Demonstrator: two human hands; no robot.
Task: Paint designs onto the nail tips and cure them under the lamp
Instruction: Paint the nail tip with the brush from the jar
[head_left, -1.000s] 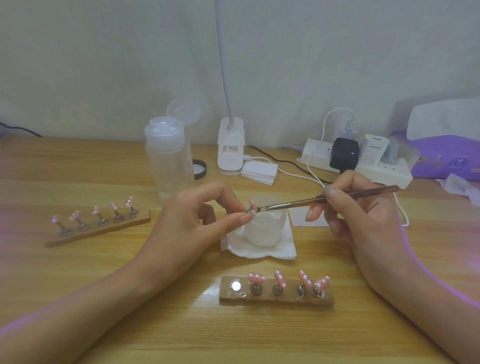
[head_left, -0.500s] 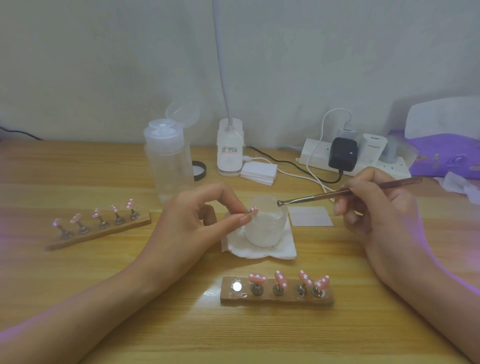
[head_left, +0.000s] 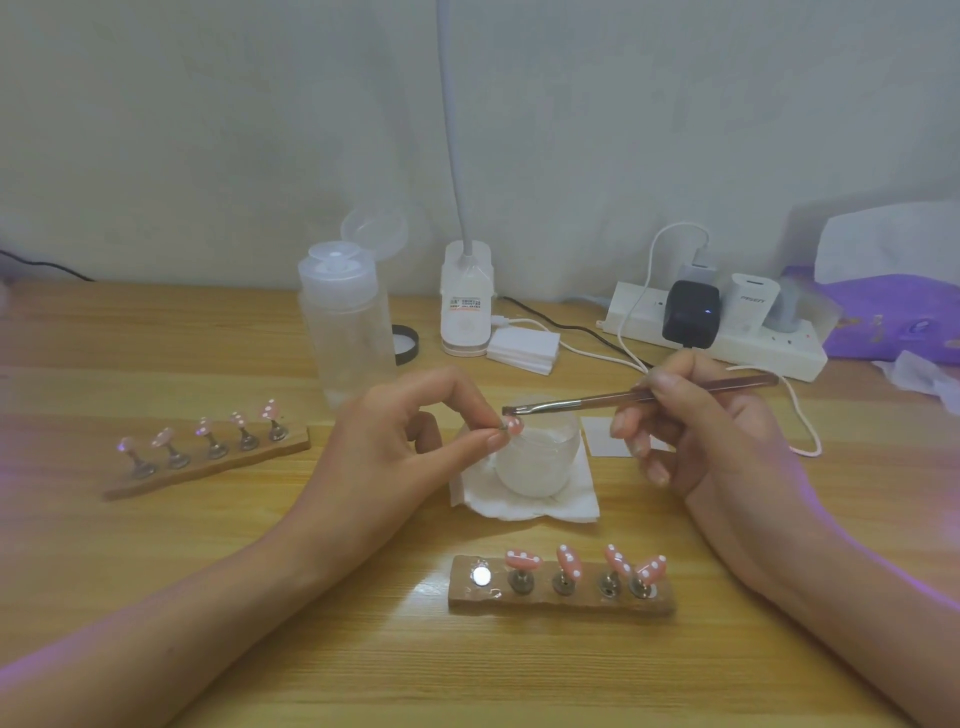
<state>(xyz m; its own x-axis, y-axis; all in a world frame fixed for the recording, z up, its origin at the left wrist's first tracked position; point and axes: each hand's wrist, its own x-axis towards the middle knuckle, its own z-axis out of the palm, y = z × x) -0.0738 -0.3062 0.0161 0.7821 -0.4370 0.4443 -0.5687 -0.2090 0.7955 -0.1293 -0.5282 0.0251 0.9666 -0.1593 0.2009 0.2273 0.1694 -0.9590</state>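
Pink with white dots, the small nail tip (head_left: 514, 427) is pinched between the thumb and forefinger of the left hand (head_left: 410, 441). The other fingers of that hand are loosely curled behind. I note the tip is held above the table, just in front of the rim of the frosted white round jar (head_left: 540, 460). The jar stands on a folded white tissue (head_left: 519, 504).

The right hand (head_left: 691, 431) grips a thin, dark-handled nail brush (head_left: 639, 399) pen-fashion. Thumb and forefinger are closed on the shaft and the remaining fingers are curled under. The brush head lies at the top edge of the held tip; I cannot tell whether the bristles touch it.

On the pale wooden table (head_left: 260, 649), nearest me, a short brown wooden holder block (head_left: 561, 603) carries four pink dotted tips on metal stands. A bare shiny disc sits at its left end. A second, longer wooden holder strip (head_left: 208, 465) lies well apart to the left and carries five tips.

Behind the hands stand a clear plastic bottle with its lid flipped open (head_left: 345, 332) and the white base of the gooseneck lamp (head_left: 466, 306). A white power strip (head_left: 727, 345) with plugged adapters lies at the rear right.
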